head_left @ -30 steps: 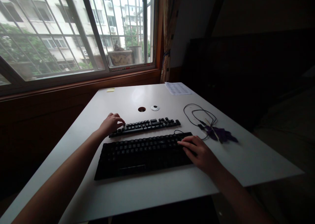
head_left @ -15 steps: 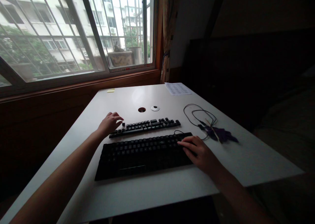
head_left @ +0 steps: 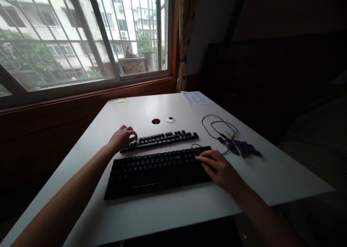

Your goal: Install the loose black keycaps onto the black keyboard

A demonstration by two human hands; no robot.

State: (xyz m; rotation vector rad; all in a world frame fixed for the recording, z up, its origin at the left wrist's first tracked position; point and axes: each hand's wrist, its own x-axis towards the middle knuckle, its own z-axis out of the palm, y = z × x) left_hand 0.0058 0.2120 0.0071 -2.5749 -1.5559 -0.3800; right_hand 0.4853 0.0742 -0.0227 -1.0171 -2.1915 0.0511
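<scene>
My left hand (head_left: 124, 135) reaches over the left end of a row of loose black keycaps (head_left: 165, 138), thumb and fingers pinching a single keycap (head_left: 136, 137) at that end. In front of the row lies a black keyboard (head_left: 151, 174), slightly tilted across the desk. On its right end rests my right hand (head_left: 215, 167), fingers stretched out over the keys and touching them; I see nothing held there. The undersides of the right fingers are hidden.
On the white desk (head_left: 168, 214) are a round cable hole (head_left: 155, 121) and its white cover (head_left: 170, 120). A black cable (head_left: 208, 127) curls at the right beside a purple cloth-like item (head_left: 245, 149) with a thin stick (head_left: 238, 149). Printed paper (head_left: 195, 98) and a yellow note (head_left: 121, 100) lie at the back.
My left hand has moved slightly right and its fingers have closed on the keycap at the row's left end. My right hand stays on the keyboard.
</scene>
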